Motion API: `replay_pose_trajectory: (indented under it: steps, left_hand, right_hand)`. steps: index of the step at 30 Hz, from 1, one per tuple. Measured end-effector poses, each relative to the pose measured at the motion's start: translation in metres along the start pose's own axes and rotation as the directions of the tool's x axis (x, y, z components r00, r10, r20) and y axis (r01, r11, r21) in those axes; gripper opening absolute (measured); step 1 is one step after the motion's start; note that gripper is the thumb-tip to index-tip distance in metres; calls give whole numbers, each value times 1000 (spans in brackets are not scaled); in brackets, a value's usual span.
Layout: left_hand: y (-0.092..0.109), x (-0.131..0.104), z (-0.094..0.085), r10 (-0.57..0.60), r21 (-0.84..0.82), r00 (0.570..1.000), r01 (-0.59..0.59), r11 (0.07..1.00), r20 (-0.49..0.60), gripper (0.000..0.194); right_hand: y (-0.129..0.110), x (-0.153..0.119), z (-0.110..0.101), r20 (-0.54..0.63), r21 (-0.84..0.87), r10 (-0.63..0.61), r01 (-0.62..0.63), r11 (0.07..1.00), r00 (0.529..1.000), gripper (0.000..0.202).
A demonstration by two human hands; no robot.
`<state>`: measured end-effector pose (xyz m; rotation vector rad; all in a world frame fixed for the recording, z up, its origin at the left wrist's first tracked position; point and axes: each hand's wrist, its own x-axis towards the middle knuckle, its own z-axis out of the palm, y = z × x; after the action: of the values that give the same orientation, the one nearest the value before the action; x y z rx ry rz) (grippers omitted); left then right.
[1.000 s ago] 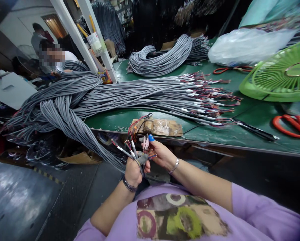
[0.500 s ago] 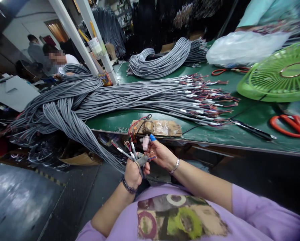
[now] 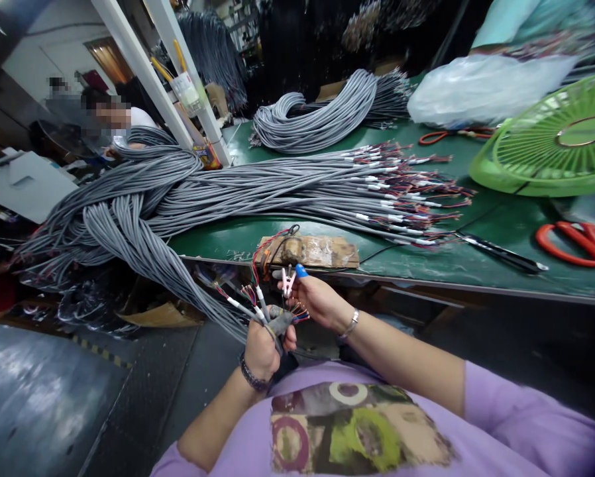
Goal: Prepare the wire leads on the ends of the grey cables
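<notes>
- Nearest, the left hand (image 3: 262,350) was wrapped around a few grey cables (image 3: 279,324), held upward in front of the purple shirt (image 3: 238,444), below the counter's edge.
- Colored wire ends (image 3: 301,313) fanned out from one cable, just beneath the right hand (image 3: 322,301).
- The right hand, a blue cover (image 3: 301,271) on its thumb, pinched a small pink clip (image 3: 288,283) above those wires.
- Just beyond, a worn wooden block (image 3: 332,252) lay along the edge of the green counter (image 3: 456,275).
- A black-handled tool (image 3: 506,255) and red-handled scissors (image 3: 576,242) lay to the right.
- Behind the block stretched a thick cable bundle (image 3: 268,179), white-sleeved ends pointing right, near a green fan (image 3: 550,146).
- Farther back were a coil of cable (image 3: 322,126) and a plastic bag (image 3: 486,93).
- Beyond the bundle's left part was another person (image 3: 141,118).
</notes>
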<state>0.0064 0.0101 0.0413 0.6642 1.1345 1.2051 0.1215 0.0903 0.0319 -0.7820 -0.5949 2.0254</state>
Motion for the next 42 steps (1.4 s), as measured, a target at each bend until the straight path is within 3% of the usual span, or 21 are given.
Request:
replay_pose_trajectory:
  steps: [9, 18, 27, 33, 37, 42]
  left_hand:
    - [3, 12, 4, -24, -20, 1000, 23, 1000, -18, 36]
    - [-5, 17, 2, -30, 9, 999, 29, 1000, 20, 33]
    - [-4, 3, 1, -5, 19, 1000, 5, 1000, 22, 33]
    - [-2, -1, 0, 39, 1, 999, -39, 999, -15, 34]
    - [2, 5, 1, 32, -30, 999, -33, 999, -33, 34]
    - [3, 11, 2, 11, -50, 999, -12, 999, -36, 33]
  right_hand:
    - [-2, 5, 3, 31, 121, 106, -109, 987, 994, 37]
    - [5, 9, 8, -74, 158, 9, 3, 987, 997, 38]
    - [2, 0, 0, 95, 173, 132, -147, 974, 987, 47]
    - [-1, -2, 1, 29, 113, 4, -8, 994, 1000, 18]
    - [2, -3, 2, 57, 72, -44, 40, 997, 997, 26]
    - [5, 2, -1, 75, 45, 11, -14, 999, 997, 38]
